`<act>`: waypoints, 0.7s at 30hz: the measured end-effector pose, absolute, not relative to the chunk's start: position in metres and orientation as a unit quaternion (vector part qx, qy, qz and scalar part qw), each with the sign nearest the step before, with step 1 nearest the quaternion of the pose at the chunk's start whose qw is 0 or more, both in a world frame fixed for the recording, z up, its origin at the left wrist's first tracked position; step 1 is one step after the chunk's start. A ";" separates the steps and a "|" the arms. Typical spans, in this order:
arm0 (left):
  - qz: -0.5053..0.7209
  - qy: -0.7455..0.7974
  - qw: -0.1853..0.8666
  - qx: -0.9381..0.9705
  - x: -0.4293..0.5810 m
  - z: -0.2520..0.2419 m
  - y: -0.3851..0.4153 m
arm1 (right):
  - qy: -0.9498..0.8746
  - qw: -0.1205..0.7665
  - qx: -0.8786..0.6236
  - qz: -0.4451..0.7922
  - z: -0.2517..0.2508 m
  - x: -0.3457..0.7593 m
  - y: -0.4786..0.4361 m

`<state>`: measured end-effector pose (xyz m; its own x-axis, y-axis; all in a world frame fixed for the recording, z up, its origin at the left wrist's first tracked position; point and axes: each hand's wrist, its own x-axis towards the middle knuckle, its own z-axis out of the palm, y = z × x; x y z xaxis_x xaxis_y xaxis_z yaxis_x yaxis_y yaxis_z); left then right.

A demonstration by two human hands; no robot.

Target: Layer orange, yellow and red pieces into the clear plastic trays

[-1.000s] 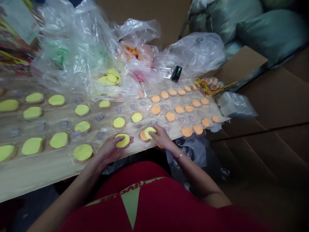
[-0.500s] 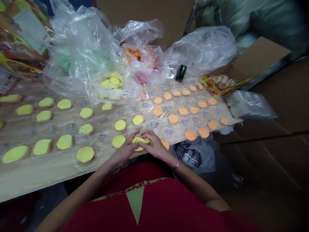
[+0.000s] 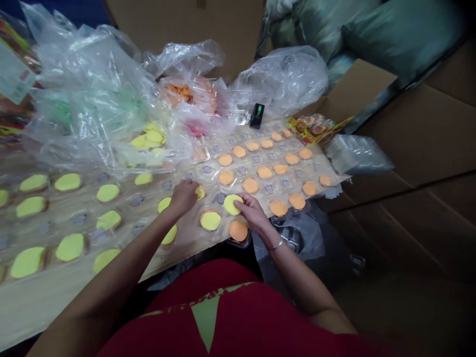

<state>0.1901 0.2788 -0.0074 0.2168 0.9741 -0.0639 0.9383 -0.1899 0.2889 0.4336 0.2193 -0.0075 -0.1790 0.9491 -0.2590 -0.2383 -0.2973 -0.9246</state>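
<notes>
Clear blister trays (image 3: 260, 186) lie in rows on a pale table, their round pockets filled with yellow discs on the left and orange discs (image 3: 250, 185) on the right. My right hand (image 3: 252, 212) pinches a yellow disc (image 3: 232, 204) at a pocket in the near rows. My left hand (image 3: 183, 196) reaches over the tray with curled fingers on another yellow disc (image 3: 200, 192). A yellow disc (image 3: 210, 220) and an orange disc (image 3: 238, 230) sit in the pockets nearest me.
Crumpled clear plastic bags (image 3: 96, 99) holding loose yellow discs (image 3: 148, 140) and orange discs (image 3: 186, 91) crowd the back of the table. A small black device (image 3: 257, 115) and a colourful printed card (image 3: 314, 126) lie at the far right. Cardboard boxes (image 3: 409, 134) stand to the right.
My hands, together at the table's near edge half a second ago, have parted. The left reached forward to a yellow disc; the right carried its yellow disc out over the tray.
</notes>
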 end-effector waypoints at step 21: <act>-0.015 0.576 0.073 0.814 0.185 -0.006 0.286 | -0.789 0.115 -0.582 0.164 -0.025 0.402 0.331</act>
